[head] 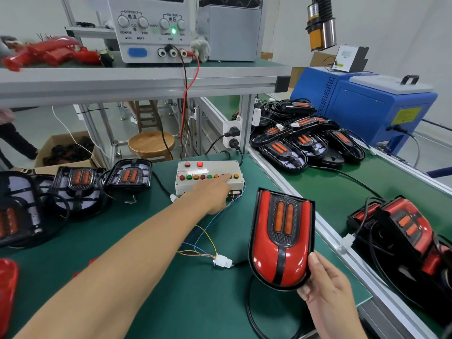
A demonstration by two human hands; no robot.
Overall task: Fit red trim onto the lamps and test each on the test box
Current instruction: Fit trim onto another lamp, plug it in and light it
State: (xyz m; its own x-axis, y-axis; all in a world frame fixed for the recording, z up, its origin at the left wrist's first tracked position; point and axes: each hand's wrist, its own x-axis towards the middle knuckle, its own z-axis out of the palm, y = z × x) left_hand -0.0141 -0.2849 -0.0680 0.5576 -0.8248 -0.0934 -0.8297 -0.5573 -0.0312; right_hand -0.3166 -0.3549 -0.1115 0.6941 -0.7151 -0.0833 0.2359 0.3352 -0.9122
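Observation:
My right hand (327,287) grips the lower right edge of a lamp with red trim (281,238), holding it upright above the green mat. Its black cable runs to a white connector (222,261) joined to the coloured wires of the test box (210,176). My left hand (212,194) reaches over the box, its index finger pressing a button at the right end of the button row; the other fingers are curled under. Lamps without trim (127,176) lie at the left. A red trim piece (7,287) shows at the far left edge.
A pile of untrimmed lamps (303,140) lies on the conveyor belt at the right, with trimmed lamps (403,228) nearer. A power supply (151,28) stands on the shelf above beside red parts (49,55). A blue machine (367,108) sits far right.

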